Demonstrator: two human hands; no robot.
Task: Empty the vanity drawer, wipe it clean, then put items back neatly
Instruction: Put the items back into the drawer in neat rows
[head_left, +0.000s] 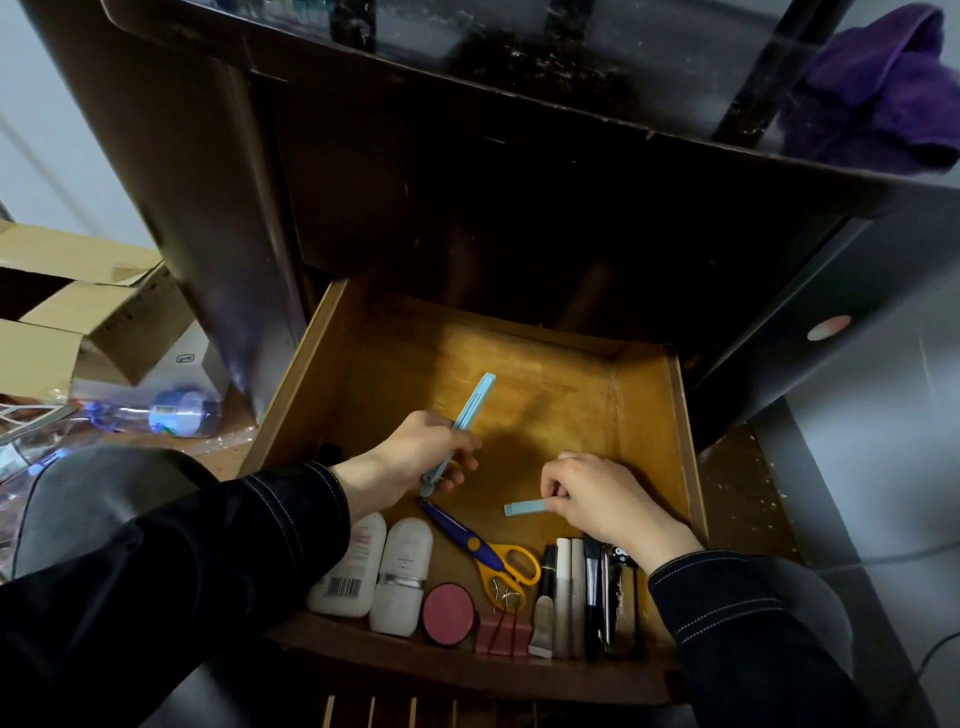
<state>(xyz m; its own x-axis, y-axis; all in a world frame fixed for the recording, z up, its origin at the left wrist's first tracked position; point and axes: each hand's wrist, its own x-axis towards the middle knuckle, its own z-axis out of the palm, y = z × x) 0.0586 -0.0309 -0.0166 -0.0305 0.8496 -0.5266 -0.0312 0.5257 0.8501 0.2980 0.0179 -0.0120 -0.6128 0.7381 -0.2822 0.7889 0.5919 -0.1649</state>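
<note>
While the honey-brown wooden drawer (649, 415) lies open, toiletries (400, 566) along its 6 o'clock edge, the left hand (415, 457) grips a slim pale-blue plastic stick (474, 401) aimed at 1 o'clock and the right hand (597, 499) pinches a short pale-blue cap (523, 508), its 3 o'clock end hidden.

The drawer (649, 426) is bare yellowish wood, worn and streaked, set in a vanity (197, 208) of dark lacquered wood with a dull gloss. The pale blue stick (474, 400), the short pale blue piece (522, 508) and the white bottles (402, 569) look like smooth matt plastic; the scissors (470, 543) have glossy plastic handles, and the pink binder clips (501, 633) carry bright metal wire loops. The sleeves (249, 519) are dark woven cloth with pale stitching; the boxes (57, 348) are plain brown cardboard.
</note>
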